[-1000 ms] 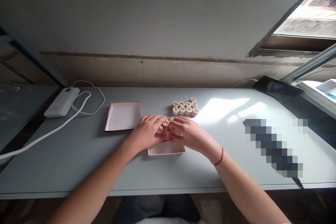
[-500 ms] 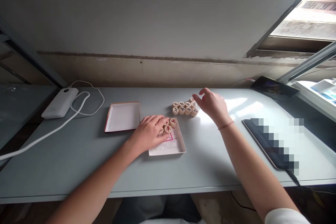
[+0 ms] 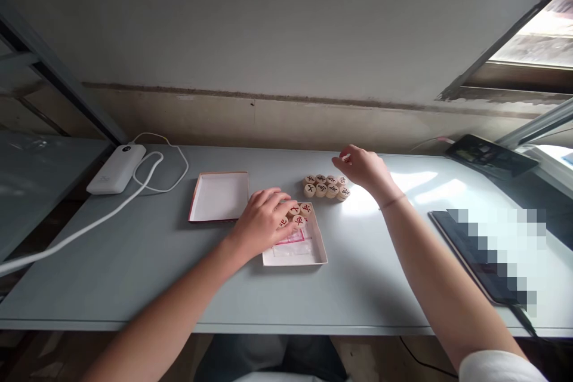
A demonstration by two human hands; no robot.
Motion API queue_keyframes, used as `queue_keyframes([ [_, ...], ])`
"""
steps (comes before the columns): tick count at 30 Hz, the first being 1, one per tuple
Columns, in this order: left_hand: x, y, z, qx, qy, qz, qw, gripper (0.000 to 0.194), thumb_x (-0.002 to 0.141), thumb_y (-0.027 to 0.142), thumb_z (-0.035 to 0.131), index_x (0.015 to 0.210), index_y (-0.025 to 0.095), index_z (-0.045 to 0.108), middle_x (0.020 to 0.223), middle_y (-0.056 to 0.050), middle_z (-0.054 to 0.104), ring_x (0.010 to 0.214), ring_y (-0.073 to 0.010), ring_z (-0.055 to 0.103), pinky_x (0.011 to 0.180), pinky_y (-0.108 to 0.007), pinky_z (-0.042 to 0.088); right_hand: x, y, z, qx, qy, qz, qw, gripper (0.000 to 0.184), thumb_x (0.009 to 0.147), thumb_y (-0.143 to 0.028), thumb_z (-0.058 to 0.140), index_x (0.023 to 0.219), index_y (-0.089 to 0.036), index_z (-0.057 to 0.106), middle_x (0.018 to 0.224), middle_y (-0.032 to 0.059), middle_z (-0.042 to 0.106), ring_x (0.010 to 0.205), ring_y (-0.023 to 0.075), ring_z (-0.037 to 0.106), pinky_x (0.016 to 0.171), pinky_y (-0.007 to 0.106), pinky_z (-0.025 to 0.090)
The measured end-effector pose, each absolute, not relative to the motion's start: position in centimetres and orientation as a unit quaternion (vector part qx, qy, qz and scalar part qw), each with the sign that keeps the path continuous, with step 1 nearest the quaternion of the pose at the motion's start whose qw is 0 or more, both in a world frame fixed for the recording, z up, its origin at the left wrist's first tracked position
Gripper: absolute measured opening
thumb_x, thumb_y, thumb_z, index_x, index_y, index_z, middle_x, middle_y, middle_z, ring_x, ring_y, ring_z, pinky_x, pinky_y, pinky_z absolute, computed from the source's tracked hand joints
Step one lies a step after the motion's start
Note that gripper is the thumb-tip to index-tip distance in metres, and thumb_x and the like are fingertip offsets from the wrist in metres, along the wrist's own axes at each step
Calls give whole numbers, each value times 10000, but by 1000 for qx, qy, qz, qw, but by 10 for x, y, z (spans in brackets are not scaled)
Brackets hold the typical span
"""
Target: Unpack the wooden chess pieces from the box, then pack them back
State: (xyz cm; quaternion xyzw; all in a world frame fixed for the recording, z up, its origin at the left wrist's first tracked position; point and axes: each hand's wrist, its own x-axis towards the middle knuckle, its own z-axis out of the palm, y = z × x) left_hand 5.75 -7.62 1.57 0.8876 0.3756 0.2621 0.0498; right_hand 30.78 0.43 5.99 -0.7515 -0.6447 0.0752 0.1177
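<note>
My left hand (image 3: 259,221) curves over several red-marked Chinese chess pieces (image 3: 298,221) in a shallow white box (image 3: 316,250). The thumb lies along their near side and the fingers cover the left part of the group. Behind the box and to its right, Chinese chess pieces with dark characters (image 3: 332,190) stand in stacks, two rows close together. Above their right end is my right hand (image 3: 360,164), its thumb and index finger pinched on a red-marked Chinese chess piece (image 3: 346,158). Part of this piece is hidden by the fingers.
A box lid (image 3: 222,197) lies open side up left of the box. A white power bank (image 3: 117,170) with a white cable (image 3: 96,224) is at the far left. On the right are a tablet (image 3: 465,256), partly blurred out, and a dark phone (image 3: 490,155).
The right hand has lifted a red-marked piece off the far right stack. My left hand stays on the pieces in the box. The view has shifted slightly left.
</note>
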Motion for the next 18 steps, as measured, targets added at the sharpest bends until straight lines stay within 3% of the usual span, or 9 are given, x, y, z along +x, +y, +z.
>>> queue_keyframes([
  [4, 61, -80, 23, 875, 365, 318, 26, 432, 905, 419, 574, 1262, 175, 554, 1160, -114, 649, 1139, -270, 566, 957, -436, 470, 281, -54, 67, -578, -743, 246, 229, 275, 887, -485, 509, 916, -221, 582, 721, 20, 646, 526, 130, 523, 506, 257, 374],
  [8, 67, -86, 24, 880, 341, 326, 49, 359, 943, 366, 529, 1253, 186, 544, 1121, -95, 659, 1021, -221, 628, 897, -384, 496, 261, -92, 59, -486, -764, 346, 247, 250, 933, -477, 455, 986, -245, 532, 779, 25, 642, 566, 133, 523, 501, 263, 399],
  [14, 69, -86, 23, 865, 368, 334, 67, 245, 929, 283, 551, 1161, 217, 590, 1050, -61, 649, 928, -189, 641, 854, -345, 503, 269, -90, 54, -486, -737, 376, 282, 292, 933, -514, 459, 1054, -251, 489, 794, 32, 633, 628, 151, 561, 574, 302, 467],
  [18, 72, -85, 24, 879, 355, 313, 57, 98, 899, 234, 575, 966, 202, 638, 1018, -50, 677, 919, -184, 639, 902, -371, 459, 287, -82, 54, -519, -677, 372, 365, 316, 889, -534, 540, 970, -234, 485, 841, 31, 619, 584, 114, 532, 542, 286, 480],
])
